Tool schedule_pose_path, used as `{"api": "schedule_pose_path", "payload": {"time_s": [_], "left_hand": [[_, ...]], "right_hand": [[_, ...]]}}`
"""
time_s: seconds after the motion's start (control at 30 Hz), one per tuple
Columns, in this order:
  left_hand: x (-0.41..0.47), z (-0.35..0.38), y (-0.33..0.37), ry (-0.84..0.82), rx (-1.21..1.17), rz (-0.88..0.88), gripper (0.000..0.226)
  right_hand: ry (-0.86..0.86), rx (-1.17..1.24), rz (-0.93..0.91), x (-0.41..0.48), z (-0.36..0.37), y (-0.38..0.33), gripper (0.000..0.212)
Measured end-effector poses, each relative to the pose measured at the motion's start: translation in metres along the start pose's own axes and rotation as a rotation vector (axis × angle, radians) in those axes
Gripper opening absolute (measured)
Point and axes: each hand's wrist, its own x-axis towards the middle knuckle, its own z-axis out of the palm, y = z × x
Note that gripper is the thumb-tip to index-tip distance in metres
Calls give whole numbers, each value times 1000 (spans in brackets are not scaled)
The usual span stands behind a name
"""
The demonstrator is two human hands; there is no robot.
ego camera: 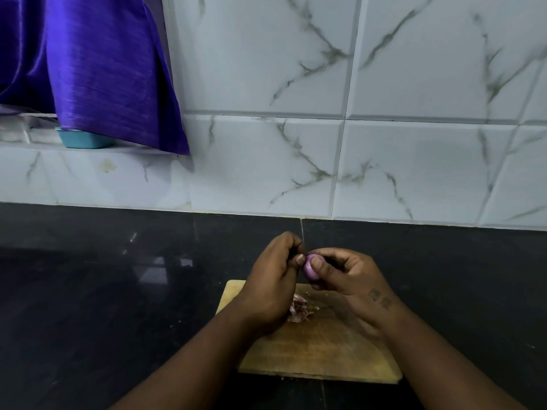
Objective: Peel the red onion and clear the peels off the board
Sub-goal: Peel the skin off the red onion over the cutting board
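Wooden board [319, 350], rectangular, flat on glossy black surface [118, 291]. Above its far edge: left hand [273, 287], fingers curled, thumb touching small smooth red onion [309, 269]. Papery peels [299, 310] heaped on board. Right hand [344, 275], fingers pinching onion.

Dark counter [118, 291] lies bare left and right of the board [319, 350]; peels [299, 310] clutter its middle.

White marble-veined wall tiles [325, 69] rise behind the glossy black worktop [118, 291]; a purple curtain [97, 69] hangs at their left.
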Motion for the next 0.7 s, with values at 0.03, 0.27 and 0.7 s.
{"api": "schedule_pose_path", "payload": {"time_s": [0.03, 0.27, 0.7], "left_hand": [[0, 3, 1, 25, -19, 8, 20], [3, 15, 3, 170, -455, -124, 22], [1, 10, -1, 121, -176, -241, 16]], "right_hand": [[-11, 79, 59, -1, 1, -1, 30], [21, 182, 102, 0, -2, -3, 40], [106, -221, -178, 6, -6, 2, 52]]}}
